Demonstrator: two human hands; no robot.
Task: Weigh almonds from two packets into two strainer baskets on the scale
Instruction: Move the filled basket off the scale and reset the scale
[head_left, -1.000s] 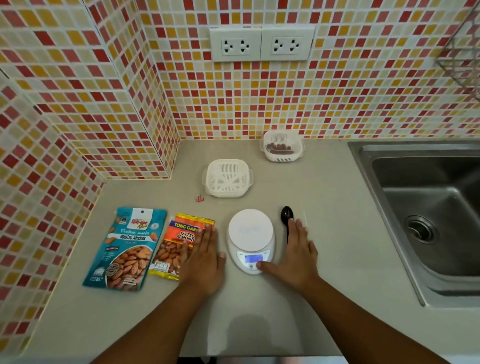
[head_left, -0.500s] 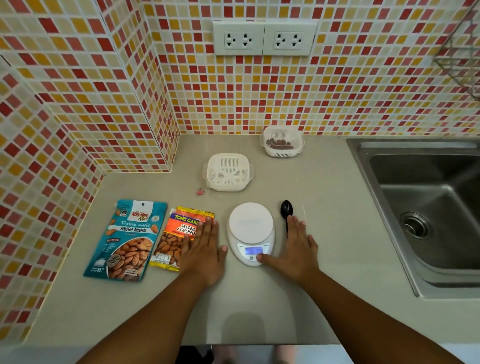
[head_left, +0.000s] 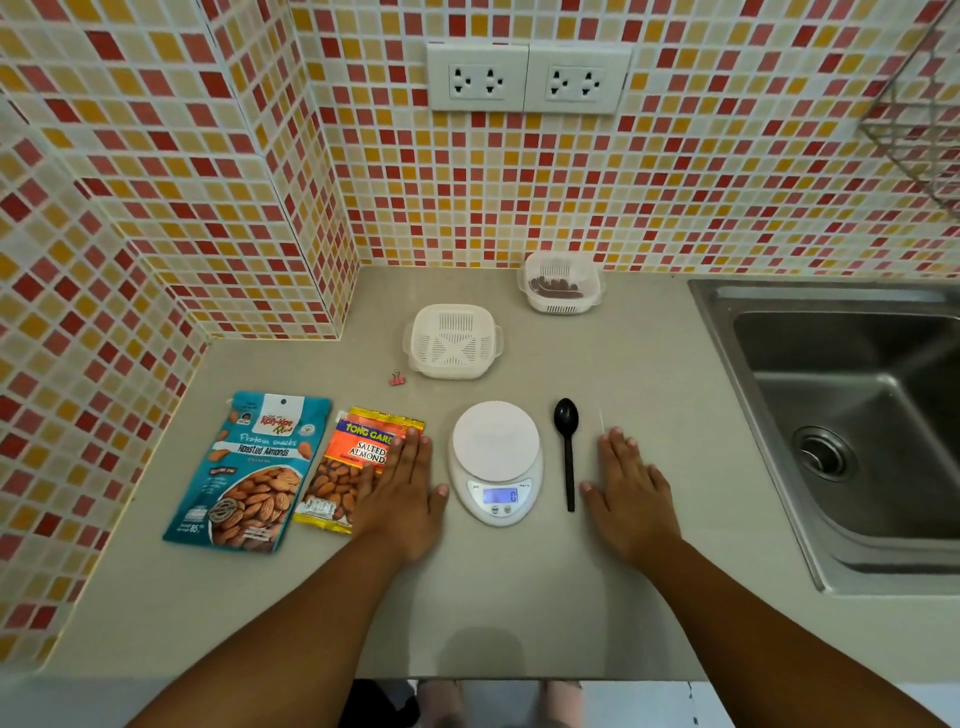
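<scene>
A white digital scale sits mid-counter, its lit display showing 0 and its platform bare. To its left lie a blue roasted-almonds packet and an orange salted-almonds packet. My left hand lies flat, fingers straight, partly over the orange packet. My right hand rests flat on the counter, right of a black plastic spoon. Behind the scale stands an empty white strainer basket; a second strainer basket by the wall holds some dark brown pieces.
A small pink binder clip lies left of the empty basket. A steel sink fills the right side. Tiled walls enclose the back and left, with two sockets above. A wire rack hangs top right.
My right hand slid rightward off the scale's front edge and the spoon handle onto bare counter. My left hand stays on the orange packet. The display now reads 0.
</scene>
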